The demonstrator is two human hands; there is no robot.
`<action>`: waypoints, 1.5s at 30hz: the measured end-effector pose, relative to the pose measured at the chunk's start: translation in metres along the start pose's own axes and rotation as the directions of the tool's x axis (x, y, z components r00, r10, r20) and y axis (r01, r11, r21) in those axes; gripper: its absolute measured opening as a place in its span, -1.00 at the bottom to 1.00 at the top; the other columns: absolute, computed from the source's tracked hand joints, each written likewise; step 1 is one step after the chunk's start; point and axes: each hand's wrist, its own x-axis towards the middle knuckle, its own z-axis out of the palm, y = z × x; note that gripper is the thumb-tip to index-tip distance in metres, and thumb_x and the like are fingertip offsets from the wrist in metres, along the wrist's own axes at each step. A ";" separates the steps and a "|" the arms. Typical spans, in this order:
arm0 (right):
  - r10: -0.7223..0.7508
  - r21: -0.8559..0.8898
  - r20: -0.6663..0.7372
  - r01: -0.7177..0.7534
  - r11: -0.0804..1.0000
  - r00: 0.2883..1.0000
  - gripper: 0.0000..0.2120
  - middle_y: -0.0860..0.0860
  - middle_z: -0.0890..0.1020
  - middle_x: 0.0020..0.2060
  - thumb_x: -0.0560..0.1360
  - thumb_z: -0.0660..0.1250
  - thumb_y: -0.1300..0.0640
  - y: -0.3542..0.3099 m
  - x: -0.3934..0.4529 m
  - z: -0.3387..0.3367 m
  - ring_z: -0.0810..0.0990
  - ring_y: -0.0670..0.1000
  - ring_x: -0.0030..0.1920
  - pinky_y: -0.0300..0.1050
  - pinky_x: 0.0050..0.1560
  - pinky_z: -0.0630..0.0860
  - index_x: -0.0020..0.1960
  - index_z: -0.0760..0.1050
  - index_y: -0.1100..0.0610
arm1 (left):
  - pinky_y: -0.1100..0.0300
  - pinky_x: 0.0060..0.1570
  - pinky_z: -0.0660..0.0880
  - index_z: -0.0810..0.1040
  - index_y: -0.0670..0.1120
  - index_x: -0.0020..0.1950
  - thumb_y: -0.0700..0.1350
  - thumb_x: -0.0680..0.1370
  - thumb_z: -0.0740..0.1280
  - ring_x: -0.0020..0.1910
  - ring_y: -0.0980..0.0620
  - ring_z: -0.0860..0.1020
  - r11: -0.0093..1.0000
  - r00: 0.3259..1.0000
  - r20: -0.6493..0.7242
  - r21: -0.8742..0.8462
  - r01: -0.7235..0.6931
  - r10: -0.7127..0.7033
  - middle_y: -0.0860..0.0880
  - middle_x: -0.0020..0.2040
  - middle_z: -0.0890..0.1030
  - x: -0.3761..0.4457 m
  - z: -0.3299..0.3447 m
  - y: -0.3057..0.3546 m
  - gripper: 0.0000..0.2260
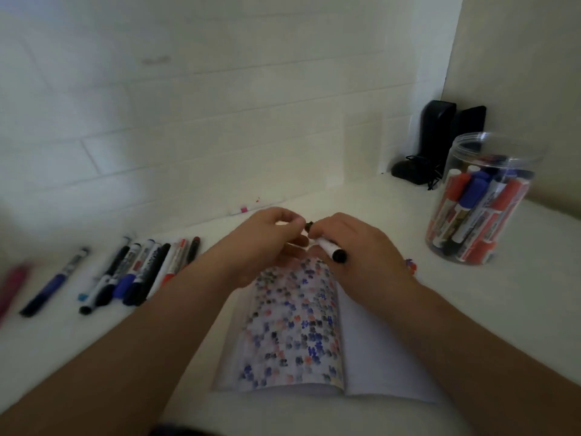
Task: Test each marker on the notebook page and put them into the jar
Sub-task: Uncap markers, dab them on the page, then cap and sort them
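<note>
My right hand (361, 247) grips a white-bodied marker (328, 247) with a black rear end, held above the top of the open notebook (292, 328). My left hand (267, 240) meets it from the left, its curled fingertips pinching the marker's dark front end, which looks like the cap (309, 226). The notebook's left page is covered with blue, red and black test dots. A clear plastic jar (481, 199) stands open at the right and holds several red, blue and black markers. Several more markers (141, 269) lie in a row on the left.
The white desk (518, 309) runs against a white tiled wall. Two black upright objects (440, 136) with a cable stand in the back right corner behind the jar. A small white and pink item (243, 210) lies by the wall. A pink object (12, 284) is at the far left edge.
</note>
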 end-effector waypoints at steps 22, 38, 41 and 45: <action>0.101 -0.165 0.458 -0.027 0.986 0.883 -0.73 -0.11 0.45 0.02 0.69 0.18 -0.13 -0.024 -0.017 -0.004 0.42 -0.07 0.03 -0.08 0.03 0.50 0.24 0.61 -0.14 | 0.13 -0.25 0.53 0.54 0.13 0.23 -0.02 0.63 0.23 -0.18 0.01 0.56 0.375 0.879 -0.417 0.872 0.315 0.233 -0.04 -0.02 0.57 -0.010 -0.166 -0.077 -0.80; 0.121 -0.090 0.470 -0.089 0.992 0.874 -0.69 -0.14 0.54 -0.04 0.67 0.20 -0.18 -0.019 -0.014 -0.013 0.49 -0.15 -0.04 -0.03 0.05 0.55 0.11 0.65 -0.07 | -0.04 0.17 0.50 0.63 0.12 0.23 0.15 0.63 0.24 0.11 -0.03 0.52 0.369 0.893 -0.063 0.922 -0.120 0.446 0.05 0.10 0.61 0.028 -0.058 -0.042 -0.72; 0.135 -0.045 0.446 -0.128 0.991 0.885 -0.74 -0.14 0.62 -0.06 0.66 0.25 -0.13 -0.016 -0.014 -0.017 0.56 -0.15 -0.06 -0.01 0.05 0.58 0.09 0.67 -0.06 | -0.03 0.18 0.50 0.55 0.10 0.28 0.22 0.61 0.25 0.10 -0.02 0.50 0.395 0.963 -0.011 0.913 -0.099 0.268 0.02 0.15 0.53 0.043 -0.027 -0.044 -0.67; 0.249 0.070 0.387 -0.298 0.952 0.888 -0.83 -0.23 0.69 -0.05 0.63 0.34 -0.04 -0.009 -0.013 -0.023 0.61 -0.22 -0.04 -0.28 0.05 0.54 0.12 0.70 -0.10 | -0.08 0.05 0.50 0.43 -0.03 0.13 0.03 0.69 0.15 -0.02 -0.09 0.49 0.213 0.957 -0.014 0.976 -0.051 0.291 -0.09 0.06 0.53 0.053 -0.010 -0.047 -0.84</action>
